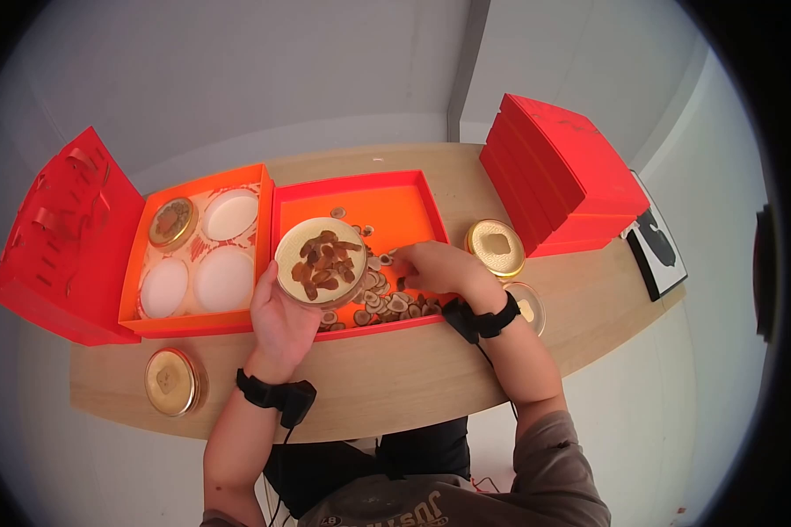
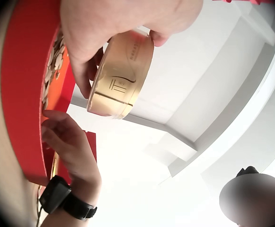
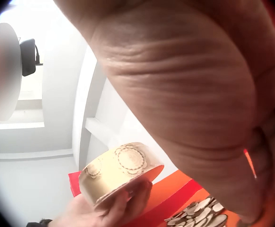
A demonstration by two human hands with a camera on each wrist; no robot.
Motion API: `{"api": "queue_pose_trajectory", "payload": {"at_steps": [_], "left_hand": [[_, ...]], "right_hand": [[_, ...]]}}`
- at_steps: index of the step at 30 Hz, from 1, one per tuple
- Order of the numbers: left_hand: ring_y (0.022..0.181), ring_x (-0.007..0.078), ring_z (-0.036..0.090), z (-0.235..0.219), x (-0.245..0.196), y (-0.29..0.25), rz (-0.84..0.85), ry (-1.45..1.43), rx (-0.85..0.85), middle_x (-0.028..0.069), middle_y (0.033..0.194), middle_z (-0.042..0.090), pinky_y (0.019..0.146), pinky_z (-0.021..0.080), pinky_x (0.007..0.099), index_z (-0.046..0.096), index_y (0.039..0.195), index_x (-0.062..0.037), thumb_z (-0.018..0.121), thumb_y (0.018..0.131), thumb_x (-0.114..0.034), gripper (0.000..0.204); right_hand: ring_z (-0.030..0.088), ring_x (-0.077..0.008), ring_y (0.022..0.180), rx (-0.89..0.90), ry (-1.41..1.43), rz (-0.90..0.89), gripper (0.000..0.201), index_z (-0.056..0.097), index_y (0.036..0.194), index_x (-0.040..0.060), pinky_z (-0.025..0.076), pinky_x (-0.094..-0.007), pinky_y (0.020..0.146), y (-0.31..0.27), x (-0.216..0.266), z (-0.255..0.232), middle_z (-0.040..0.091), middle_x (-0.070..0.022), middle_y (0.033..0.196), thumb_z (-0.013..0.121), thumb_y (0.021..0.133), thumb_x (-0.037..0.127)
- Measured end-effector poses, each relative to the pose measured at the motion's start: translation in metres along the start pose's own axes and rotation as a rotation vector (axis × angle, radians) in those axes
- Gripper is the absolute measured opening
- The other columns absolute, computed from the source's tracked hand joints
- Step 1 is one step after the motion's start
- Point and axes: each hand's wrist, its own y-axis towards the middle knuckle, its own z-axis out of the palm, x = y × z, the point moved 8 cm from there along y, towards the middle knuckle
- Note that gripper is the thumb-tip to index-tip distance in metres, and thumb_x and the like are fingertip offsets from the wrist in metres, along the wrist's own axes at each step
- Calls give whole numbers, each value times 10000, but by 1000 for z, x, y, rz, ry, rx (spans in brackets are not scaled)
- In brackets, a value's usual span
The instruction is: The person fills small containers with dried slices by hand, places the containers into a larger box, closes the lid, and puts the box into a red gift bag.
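Left hand [image 1: 286, 327] grips tub [image 1: 294, 239] above red box [image 1: 404, 191], top upward, likely keeping brown pieces [image 1: 327, 262] aboard; right hand [image 1: 439, 266] beside sliced pieces [image 1: 399, 304], grip unclear.

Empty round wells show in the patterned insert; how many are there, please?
3: the far-right well, the near-left well and the near-right well. A jar fills the far-left spot; none seems hidden.

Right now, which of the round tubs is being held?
The tub in the left hand, brown pieces on top, above the orange-lined box. The other tubs sit on the table or in the four-well box.
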Motion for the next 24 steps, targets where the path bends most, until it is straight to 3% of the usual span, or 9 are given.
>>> {"api": "queue_pose_trajectory", "payload": {"at_steps": [3,7,9,12,19,21,22,24], "left_hand": [[1422,285,441,-1,0,1,-3,-12,7,125,1509,500,1196,331,505,461,1456,-40,416,1073,-344,491],[1421,306,442,-6,1,1,-16,-14,-18,128,1524,493,1191,327,532,458,1476,-62,409,1074,-363,505],[1421,305,443,-3,1,0,-19,-9,-13,127,1522,495,1191,328,531,460,1474,-62,411,1073,-364,505],[1423,298,441,-1,1,0,-25,-13,2,127,1513,500,1193,329,523,460,1466,-53,423,1069,-356,501],[1428,293,438,-3,2,0,-26,-24,-14,124,1507,504,1197,324,526,458,1460,-47,435,1064,-348,498],[1422,302,443,-4,2,0,-29,-12,-11,128,1511,501,1189,334,527,456,1464,-47,431,1065,-356,505],[1416,311,449,-5,2,0,-35,-2,-10,131,1515,498,1181,344,528,453,1468,-47,426,1066,-365,513],[1420,313,445,-3,3,0,-48,3,-3,131,1518,494,1182,341,529,450,1471,-48,428,1065,-362,513]], "right_hand": [[706,-260,918,53,-26,115,270,693,1145,61,549,-377,778,-3,1,-2,732,-109,983,715,877,80],[708,-252,886,59,3,126,274,687,1146,76,549,-377,759,-5,7,-3,728,-107,956,717,874,80],[706,-243,808,102,33,170,247,675,1112,74,546,-380,705,-6,9,-3,717,-98,904,719,869,73],[714,-268,854,99,-2,160,180,674,1023,83,551,-412,727,-5,10,-3,719,-101,939,736,855,82],[707,-256,859,140,-49,156,121,683,965,78,543,-401,738,-6,10,-5,712,-94,896,723,859,121],[695,-224,779,2,38,48,100,670,950,53,533,-368,669,-5,8,-11,708,-76,850,706,873,105],[695,-224,779,1,37,44,100,670,950,53,533,-368,669,-5,9,-14,708,-76,850,706,873,105],[685,-213,781,-186,196,-93,90,669,948,54,533,-355,674,-8,23,-39,700,-60,843,702,890,114]]}}
